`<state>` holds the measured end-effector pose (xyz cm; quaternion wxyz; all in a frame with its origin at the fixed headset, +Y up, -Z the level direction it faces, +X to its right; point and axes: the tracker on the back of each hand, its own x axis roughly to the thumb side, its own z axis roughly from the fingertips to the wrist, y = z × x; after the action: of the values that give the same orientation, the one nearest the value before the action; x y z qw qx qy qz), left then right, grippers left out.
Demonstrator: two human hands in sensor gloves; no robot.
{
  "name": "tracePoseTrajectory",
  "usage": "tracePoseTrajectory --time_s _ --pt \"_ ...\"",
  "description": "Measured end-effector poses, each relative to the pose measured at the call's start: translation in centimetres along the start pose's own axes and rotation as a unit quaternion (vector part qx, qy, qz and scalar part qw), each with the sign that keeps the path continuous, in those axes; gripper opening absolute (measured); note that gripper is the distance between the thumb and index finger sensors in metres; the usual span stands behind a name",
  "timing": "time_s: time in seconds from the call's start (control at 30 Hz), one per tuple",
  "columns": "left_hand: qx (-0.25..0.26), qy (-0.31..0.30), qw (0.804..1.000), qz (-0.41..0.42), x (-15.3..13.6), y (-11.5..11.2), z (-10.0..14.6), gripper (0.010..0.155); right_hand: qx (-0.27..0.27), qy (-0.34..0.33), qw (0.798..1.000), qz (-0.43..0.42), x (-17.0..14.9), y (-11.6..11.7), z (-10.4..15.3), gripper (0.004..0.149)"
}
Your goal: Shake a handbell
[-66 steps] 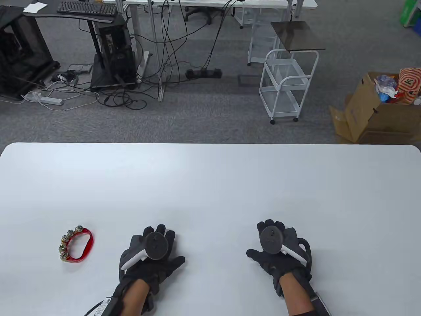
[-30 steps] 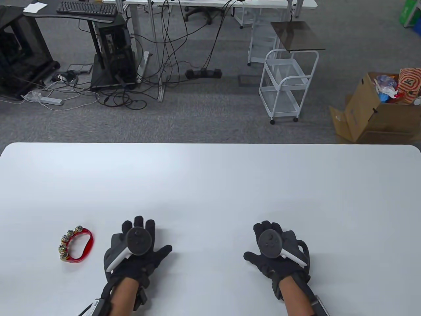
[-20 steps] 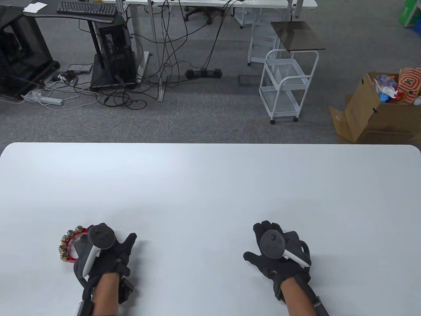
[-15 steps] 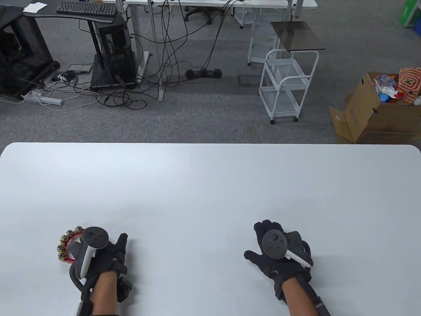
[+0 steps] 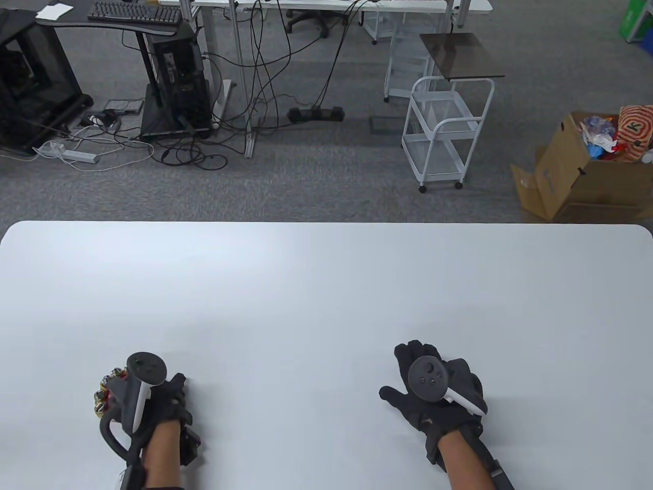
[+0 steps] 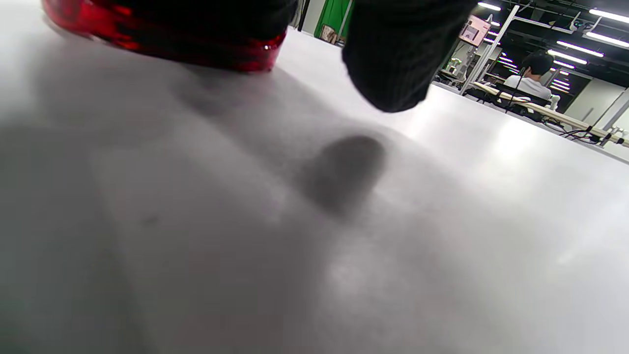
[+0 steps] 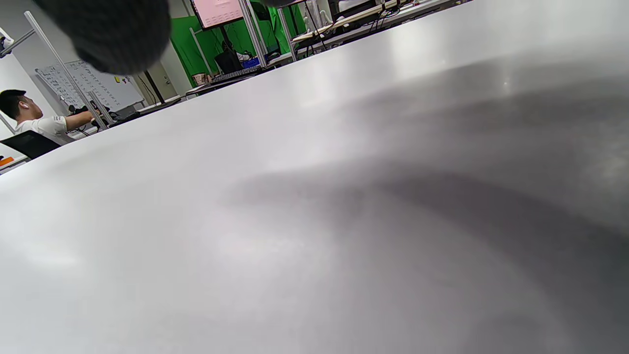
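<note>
The handbell (image 5: 102, 396) is a red ring with several gold jingle bells, lying at the near left of the white table (image 5: 326, 286). Only its bells show beside my left hand (image 5: 153, 403), which is turned on its side over it. In the left wrist view my fingers lie over the red ring (image 6: 206, 51), which is at the table surface, and one fingertip (image 6: 393, 64) hangs just above the table. My right hand (image 5: 400, 372) rests flat on the table at the near right, fingers spread, holding nothing. One of its fingertips (image 7: 113, 34) shows in the right wrist view.
Beyond the table's far edge lie the office floor, a white cart (image 5: 444, 132) and a cardboard box (image 5: 576, 173).
My left hand has moved left from the table's middle onto the handbell, rolled onto its side and closed over the red ring. The bells have shifted slightly. My right hand has stayed put.
</note>
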<state>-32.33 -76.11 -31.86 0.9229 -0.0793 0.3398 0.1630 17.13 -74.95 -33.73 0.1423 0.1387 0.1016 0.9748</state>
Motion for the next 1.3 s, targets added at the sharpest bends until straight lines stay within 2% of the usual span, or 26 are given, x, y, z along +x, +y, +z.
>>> tracePoseTrajectory --time_s 0.2,0.3,0.33,0.63,0.87,0.93,1.03,1.1,1.17,1.2,1.23,1.3 --pt "0.051 0.006 0.998 -0.03 0.3 0.2 0.2 0.054 0.005 0.002 1.0 0.001 0.0 0.2 0.0 0.089" --pt "0.076 -0.006 0.995 -0.059 1.0 0.1 0.8 0.038 0.002 0.002 1.0 0.001 0.0 0.1 0.0 0.089" --pt "0.076 -0.012 0.995 -0.07 1.3 0.0 1.0 0.037 -0.005 0.0 1.0 -0.001 0.0 0.1 0.0 0.088" --pt "0.091 -0.032 0.994 -0.055 1.5 -0.2 1.1 0.042 -0.012 0.0 1.0 0.001 -0.1 0.0 0.1 0.087" --pt "0.104 -0.086 0.99 0.031 1.2 0.5 1.2 0.048 -0.016 0.001 1.0 0.001 -0.2 -0.1 0.0 0.086" --pt "0.102 -0.102 0.986 0.087 0.9 0.9 1.3 0.049 -0.014 0.001 1.0 0.003 -0.1 0.0 0.0 0.086" --pt "0.092 -0.166 0.963 0.19 0.5 1.3 1.2 0.047 -0.017 0.0 1.0 0.006 0.0 0.0 0.0 0.085" --pt "0.055 -0.22 0.93 0.288 0.4 1.2 1.1 0.043 -0.017 0.001 1.0 0.005 -0.1 0.0 0.0 0.085" --pt "0.017 -0.315 0.874 0.371 0.7 1.0 1.1 0.047 -0.017 0.003 1.0 0.003 -0.1 0.0 0.0 0.085" --pt "-0.014 -0.339 0.85 0.403 1.0 0.9 1.1 0.048 -0.017 0.004 1.0 0.004 -0.1 -0.1 0.0 0.085" --pt "-0.059 -0.302 0.839 0.449 1.2 0.5 1.6 0.048 -0.017 0.005 1.0 0.004 -0.1 -0.1 0.0 0.085" --pt "-0.106 -0.295 0.796 0.517 1.9 -0.2 2.4 0.048 -0.016 0.009 1.0 0.005 -0.1 -0.1 0.0 0.084"
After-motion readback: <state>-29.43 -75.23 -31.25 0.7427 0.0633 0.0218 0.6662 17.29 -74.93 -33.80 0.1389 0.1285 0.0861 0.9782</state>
